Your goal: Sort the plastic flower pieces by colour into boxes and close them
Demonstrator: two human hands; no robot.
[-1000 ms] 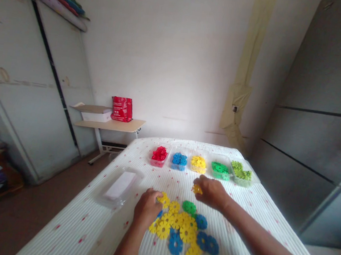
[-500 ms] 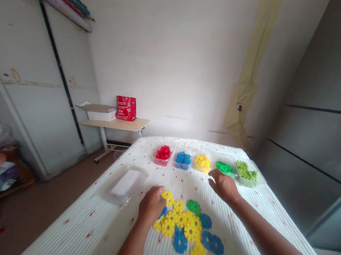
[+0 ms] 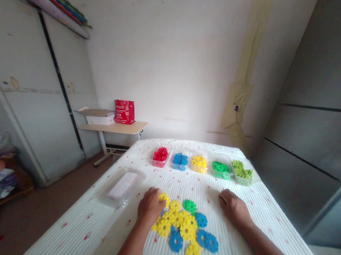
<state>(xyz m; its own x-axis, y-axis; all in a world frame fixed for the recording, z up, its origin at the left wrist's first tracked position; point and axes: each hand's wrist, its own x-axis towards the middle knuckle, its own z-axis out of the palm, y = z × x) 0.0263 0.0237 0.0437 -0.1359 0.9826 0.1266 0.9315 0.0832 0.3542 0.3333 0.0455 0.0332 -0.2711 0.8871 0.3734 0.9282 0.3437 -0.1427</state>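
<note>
Lying at lower centre of the frame, on a white quilted cloth (image 3: pixel 81 223) with red flecks: one loose heap, mostly yellow discs (image 3: pixel 184 224), notched at the rim, several overlapping. With these: blue discs (image 3: pixel 172 241) at the near and right edges of the heap; green disc (image 3: pixel 187 204), at its far edge. Left hand (image 3: pixel 150 206): left edge of the heap, fingertips at a yellow disc; whether pinching it or merely touching cannot be told. Right hand (image 3: pixel 235 209): right of the heap and apart from it, fingers curled in, gap narrow; nothing shows in it, though the palm is hidden. Tubs, five, clear, in a row beyond the hands, left to right: red tub (image 3: pixel 158 164), blue tub (image 3: pixel 179 167), yellow tub (image 3: pixel 199 170), green tub (image 3: pixel 222 175), light green tub (image 3: pixel 242 181). Done, as judged from the lie of things: every tub stocked, each seemingly with a single colour. Left, on the same judgement: the heap, colours mixed, outside all tubs; no red seen among it. Left of centre: clear tray (image 3: pixel 107 196), bearing a pale slab (image 3: pixel 123 185). Middle left, against the wall: side table (image 3: pixel 127 128) with red bag (image 3: pixel 124 112) and white box (image 3: pixel 100 119).
</note>
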